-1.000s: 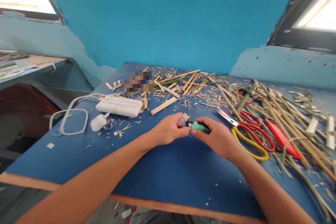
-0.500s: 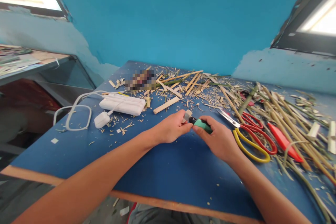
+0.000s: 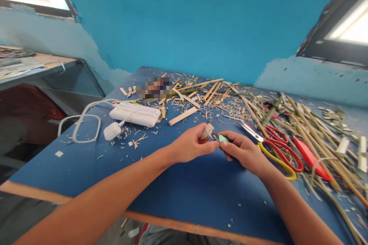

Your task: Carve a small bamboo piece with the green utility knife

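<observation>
One wood piece: above the table, in the closed grip of the left hand
Knife: in the wrapped grip of the right hand, blade at the wood piece
Red-handled scissors: near the right hand

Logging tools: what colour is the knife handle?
The knife handle is green and black, clearest in the head view.

Left hand, right hand sit farther right, latter now partly covering yellow scissor handle; less green knife handle shows.
</observation>
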Available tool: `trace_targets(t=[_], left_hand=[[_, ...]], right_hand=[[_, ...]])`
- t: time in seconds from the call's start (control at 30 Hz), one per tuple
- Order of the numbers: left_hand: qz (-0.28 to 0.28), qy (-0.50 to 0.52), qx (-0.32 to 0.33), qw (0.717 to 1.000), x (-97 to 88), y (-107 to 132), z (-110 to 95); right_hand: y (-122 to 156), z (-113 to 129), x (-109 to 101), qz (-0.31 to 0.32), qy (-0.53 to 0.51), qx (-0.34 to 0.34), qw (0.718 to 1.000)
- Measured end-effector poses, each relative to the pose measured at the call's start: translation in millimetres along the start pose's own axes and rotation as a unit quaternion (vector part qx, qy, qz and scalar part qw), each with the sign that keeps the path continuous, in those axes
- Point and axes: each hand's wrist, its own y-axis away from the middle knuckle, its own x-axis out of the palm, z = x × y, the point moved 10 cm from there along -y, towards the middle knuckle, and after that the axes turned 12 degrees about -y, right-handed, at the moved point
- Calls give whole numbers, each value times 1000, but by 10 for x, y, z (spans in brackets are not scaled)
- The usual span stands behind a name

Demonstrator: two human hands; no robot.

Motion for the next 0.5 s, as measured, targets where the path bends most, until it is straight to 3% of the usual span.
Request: trace_targets(t=[0.07,0.23,0.5], left_hand=[[3,20,-4,1000,14,-3,32],[-24,-30,-30,999,-45,-32,137],[-55,-84,-53,994,-136,-46,155]], right_hand=[[2,25,-11,0,19,-10,1000],[41,153,-153,-91,185,-60,977],[58,127,-203,-130,241,-65,960]])
